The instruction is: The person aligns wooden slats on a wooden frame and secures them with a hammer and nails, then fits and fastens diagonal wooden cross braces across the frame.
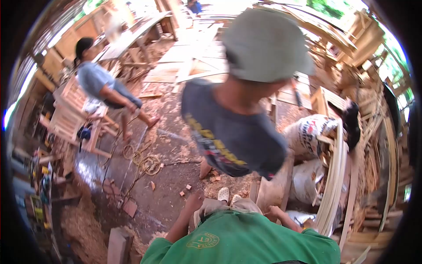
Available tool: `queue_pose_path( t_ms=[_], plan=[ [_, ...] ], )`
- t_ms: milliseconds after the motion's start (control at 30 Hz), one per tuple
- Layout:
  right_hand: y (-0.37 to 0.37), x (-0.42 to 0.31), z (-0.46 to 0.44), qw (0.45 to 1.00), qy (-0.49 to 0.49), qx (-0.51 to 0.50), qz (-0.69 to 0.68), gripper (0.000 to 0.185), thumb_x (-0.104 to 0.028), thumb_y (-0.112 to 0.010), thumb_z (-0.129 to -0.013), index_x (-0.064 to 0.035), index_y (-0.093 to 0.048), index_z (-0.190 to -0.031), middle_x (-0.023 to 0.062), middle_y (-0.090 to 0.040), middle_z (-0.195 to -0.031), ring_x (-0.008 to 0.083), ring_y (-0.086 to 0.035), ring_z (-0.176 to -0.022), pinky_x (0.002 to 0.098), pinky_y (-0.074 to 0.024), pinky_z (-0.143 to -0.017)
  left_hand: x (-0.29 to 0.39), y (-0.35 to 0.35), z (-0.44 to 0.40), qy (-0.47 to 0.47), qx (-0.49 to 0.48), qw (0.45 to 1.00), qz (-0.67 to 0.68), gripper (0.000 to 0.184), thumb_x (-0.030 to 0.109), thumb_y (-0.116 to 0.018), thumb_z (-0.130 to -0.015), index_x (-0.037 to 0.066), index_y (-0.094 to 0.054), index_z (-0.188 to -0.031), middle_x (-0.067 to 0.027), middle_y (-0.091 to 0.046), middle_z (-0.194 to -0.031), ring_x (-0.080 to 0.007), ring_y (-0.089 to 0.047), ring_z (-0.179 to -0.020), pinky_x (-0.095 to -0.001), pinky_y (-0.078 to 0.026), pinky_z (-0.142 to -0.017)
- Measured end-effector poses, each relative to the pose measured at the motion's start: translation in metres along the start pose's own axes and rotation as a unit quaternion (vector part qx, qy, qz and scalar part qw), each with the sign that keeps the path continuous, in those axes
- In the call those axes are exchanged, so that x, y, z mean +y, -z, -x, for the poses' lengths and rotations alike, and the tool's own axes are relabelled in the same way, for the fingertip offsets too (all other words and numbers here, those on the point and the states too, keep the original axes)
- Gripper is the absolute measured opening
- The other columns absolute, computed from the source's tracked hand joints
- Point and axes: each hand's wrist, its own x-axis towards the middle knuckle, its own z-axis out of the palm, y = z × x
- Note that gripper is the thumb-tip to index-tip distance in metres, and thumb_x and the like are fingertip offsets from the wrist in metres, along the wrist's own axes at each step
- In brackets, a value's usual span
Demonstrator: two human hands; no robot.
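Observation:
My left hand (194, 201) rests at the left side of my beige trousers (211, 206), by the knee. At the other side, my right hand (275, 212) lies against the trouser leg. Neither hand shows a held object, and the fingers are too small and partly turned away to make out. Below my knees are light, perforated clogs (223, 194) on the shavings-covered floor. Long pale wood strips (332, 185) stand to the right of my right hand.
A person in a cap and dark shirt (233, 127) stands close in front. Another person (99, 79) sits on a slatted wooden bench (66, 116) at left. Coiled cord (150, 165) and small wood blocks (182, 193) lie on the floor. A stuffed white sack (307, 132) stands right.

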Motion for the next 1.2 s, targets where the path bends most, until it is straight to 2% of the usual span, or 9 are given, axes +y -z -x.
queue_pose_path(
  t_ms=[67, 133, 200, 267, 333, 533, 767, 867, 1200],
  plan=[
    [-0.020, 0.028, -0.038, 0.991, 0.096, 0.061, 0.073, 0.039, -0.042, -0.065, -0.083, -0.0186, -0.068, -0.114, 0.0117, -0.072, -0.100, 0.0379, -0.067, -0.095, 0.0434, -0.0542, -0.086, -0.024, 0.002, 0.011, 0.005, 0.092, 0.987, 0.133, 0.037, 0.028, -0.064, -0.086, 0.003, -0.063, -0.113, -0.0235, -0.069, -0.100, -0.0398, -0.067, -0.095, -0.0476, -0.053, -0.081],
    [0.083, -0.060, 0.025, 0.952, 0.241, 0.009, 0.190, 0.041, -0.039, -0.065, -0.084, -0.0110, -0.067, -0.114, 0.0165, -0.071, -0.102, 0.0389, -0.067, -0.096, 0.0445, -0.0536, -0.086, -0.035, -0.003, 0.020, 0.039, 0.122, 0.981, 0.145, 0.037, 0.029, -0.064, -0.086, 0.002, -0.064, -0.112, -0.0229, -0.069, -0.099, -0.0393, -0.067, -0.094, -0.0467, -0.053, -0.081],
    [0.096, -0.090, 0.034, 0.991, 0.087, 0.096, -0.022, 0.048, -0.047, -0.066, -0.084, -0.0042, -0.071, -0.104, 0.0202, -0.071, -0.100, 0.0388, -0.067, -0.094, 0.0469, -0.0523, -0.086, -0.039, 0.004, 0.033, 0.066, 0.139, 0.978, 0.139, 0.036, 0.029, -0.064, -0.086, 0.002, -0.065, -0.110, -0.0223, -0.069, -0.097, -0.0387, -0.067, -0.093, -0.0458, -0.053, -0.080],
    [0.100, -0.099, 0.032, 0.988, 0.123, 0.093, 0.019, 0.048, -0.045, -0.068, -0.083, -0.0028, -0.069, -0.107, 0.0193, -0.071, -0.099, 0.0370, -0.067, -0.093, 0.0462, -0.0528, -0.084, -0.023, 0.006, 0.036, 0.092, 0.154, 0.965, 0.189, 0.037, 0.030, -0.064, -0.087, 0.002, -0.066, -0.110, -0.0224, -0.069, -0.098, -0.0370, -0.068, -0.094, -0.0443, -0.053, -0.081],
    [0.106, -0.119, 0.023, 0.985, 0.035, 0.090, -0.142, 0.051, -0.039, -0.071, -0.082, -0.0005, -0.063, -0.115, 0.0202, -0.071, -0.100, 0.0360, -0.068, -0.093, 0.0434, -0.0539, -0.083, -0.020, 0.002, 0.026, 0.099, 0.118, 0.970, 0.190, 0.040, 0.031, -0.064, -0.087, 0.002, -0.065, -0.114, -0.0222, -0.069, -0.102, -0.0343, -0.068, -0.096, -0.0420, -0.053, -0.084],
    [0.099, -0.128, -0.025, 0.989, 0.048, 0.134, -0.049, 0.052, -0.040, -0.075, -0.078, -0.0027, -0.065, -0.113, 0.0186, -0.071, -0.101, 0.0351, -0.068, -0.091, 0.0431, -0.0538, -0.082, -0.006, 0.055, -0.033, 0.025, 0.042, 0.975, 0.218, 0.038, 0.026, -0.063, -0.089, 0.001, -0.063, -0.117, -0.0221, -0.069, -0.108, -0.0331, -0.067, -0.101, -0.0402, -0.052, -0.090],
    [0.175, -0.213, -0.054, 0.995, 0.024, 0.095, -0.002, 0.045, -0.039, -0.073, -0.079, -0.0022, -0.065, -0.104, 0.0204, -0.070, -0.095, 0.0378, -0.067, -0.090, 0.0458, -0.0527, -0.080, -0.029, 0.173, -0.155, -0.090, 0.167, 0.964, 0.188, 0.033, 0.023, -0.062, -0.091, -0.001, -0.064, -0.114, -0.0211, -0.069, -0.103, -0.0351, -0.067, -0.094, -0.0411, -0.052, -0.084],
    [0.190, -0.235, -0.060, 0.976, -0.053, 0.204, -0.048, 0.045, -0.035, -0.072, -0.081, -0.0015, -0.065, -0.109, 0.0206, -0.070, -0.095, 0.0371, -0.068, -0.089, 0.0449, -0.0530, -0.080, -0.024, 0.211, -0.197, -0.136, 0.174, 0.953, 0.205, 0.033, 0.022, -0.062, -0.091, -0.001, -0.064, -0.115, -0.0205, -0.069, -0.102, -0.0334, -0.068, -0.092, -0.0402, -0.052, -0.082],
    [0.260, -0.300, -0.038, 0.872, 0.004, 0.395, -0.287, 0.031, -0.027, -0.069, -0.086, -0.0030, -0.069, -0.105, 0.0157, -0.072, -0.093, 0.0277, -0.070, -0.087, 0.0379, -0.0536, -0.079, 0.068, 0.247, -0.306, -0.189, 0.156, 0.918, 0.311, 0.025, 0.012, -0.058, -0.094, -0.004, -0.067, -0.110, -0.0175, -0.072, -0.098, -0.0243, -0.068, -0.088, -0.0340, -0.053, -0.080]
  ],
)
